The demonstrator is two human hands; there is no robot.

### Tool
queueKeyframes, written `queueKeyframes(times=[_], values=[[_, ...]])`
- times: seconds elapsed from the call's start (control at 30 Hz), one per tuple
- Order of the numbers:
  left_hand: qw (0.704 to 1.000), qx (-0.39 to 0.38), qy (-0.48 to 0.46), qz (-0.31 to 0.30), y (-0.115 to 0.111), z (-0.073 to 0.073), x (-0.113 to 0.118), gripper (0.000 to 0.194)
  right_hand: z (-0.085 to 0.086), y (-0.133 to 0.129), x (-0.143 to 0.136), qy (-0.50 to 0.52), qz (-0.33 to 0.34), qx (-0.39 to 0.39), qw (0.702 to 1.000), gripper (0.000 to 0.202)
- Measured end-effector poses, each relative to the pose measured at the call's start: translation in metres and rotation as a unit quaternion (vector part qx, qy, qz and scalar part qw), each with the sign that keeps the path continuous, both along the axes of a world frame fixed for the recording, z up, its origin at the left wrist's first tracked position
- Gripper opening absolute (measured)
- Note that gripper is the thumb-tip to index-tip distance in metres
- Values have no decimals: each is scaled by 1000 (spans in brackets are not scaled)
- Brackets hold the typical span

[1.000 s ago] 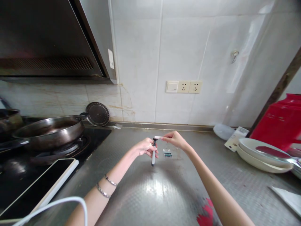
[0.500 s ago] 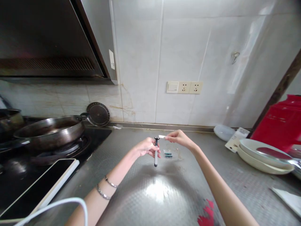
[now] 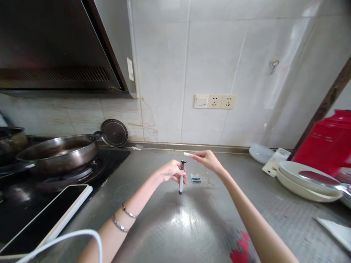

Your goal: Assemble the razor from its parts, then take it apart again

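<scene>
My left hand [image 3: 172, 171] is closed around the grey handle of a razor [image 3: 181, 179], which stands nearly upright with its black head at the top. Between the fingertips of my right hand [image 3: 206, 159] is a small white stick [image 3: 188, 154], too small to name more exactly. Its free end points left, just above the razor head and apart from it. On the counter behind the razor, to its right, lies a small clear case with dark green strips [image 3: 195, 180], perhaps blade cartridges.
On the left, a steel pan [image 3: 59, 153] sits on the black stove [image 3: 115, 160], with a phone-like slab [image 3: 46, 219] and white cable [image 3: 82, 232] nearer me. Plates [image 3: 307, 186], a white box [image 3: 276, 162] and a red container [image 3: 326, 140] stand at the right.
My right hand has raised the white stick slightly and shifted it left, from beside the razor head to above it. The razor's lower end has swung slightly left in my left hand.
</scene>
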State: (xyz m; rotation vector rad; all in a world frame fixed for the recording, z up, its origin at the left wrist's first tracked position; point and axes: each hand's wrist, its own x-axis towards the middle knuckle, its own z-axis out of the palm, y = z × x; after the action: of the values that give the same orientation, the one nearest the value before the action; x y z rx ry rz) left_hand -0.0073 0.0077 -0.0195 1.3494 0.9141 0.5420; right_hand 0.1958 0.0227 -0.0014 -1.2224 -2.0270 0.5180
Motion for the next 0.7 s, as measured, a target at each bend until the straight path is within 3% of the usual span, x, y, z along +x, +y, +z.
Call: queueKeyframes(times=[0.17,0.33,0.5,0.7], values=[[1000,1,3,13,1,-2,0,22,4,-4,-1,-55,46,-10,997,50],[1000,7,8,13,2,-4,0,21,6,-8,-4,-73,-40,52,995,47],[1000,14,14,14,1,-2,0,20,4,-7,-6,-76,6,12,997,50],[1000,18,19,12,0,-1,1,21,2,-4,-6,-52,-20,32,998,49]])
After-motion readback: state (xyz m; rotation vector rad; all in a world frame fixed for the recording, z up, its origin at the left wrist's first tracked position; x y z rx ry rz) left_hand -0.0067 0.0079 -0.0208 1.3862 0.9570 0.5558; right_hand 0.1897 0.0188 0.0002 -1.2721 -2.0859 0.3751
